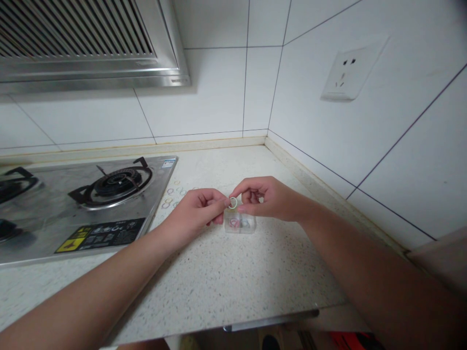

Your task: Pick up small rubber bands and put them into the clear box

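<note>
My left hand point(199, 210) and my right hand point(265, 197) meet over the speckled countertop point(233, 272), both pinched on a small pale ring point(233, 202). Just below the ring sits a small clear plastic box point(240, 224) with a pink ring and other small rings inside. Several small coloured rings point(174, 192) lie loose on the counter behind my left hand, close to the stove's edge.
A steel gas stove point(54, 214) with black burners fills the left side. A range hood point(91, 43) hangs above it. White tiled walls meet in a corner behind, and a wall socket point(348, 73) is on the right wall. The counter's front edge runs near the bottom.
</note>
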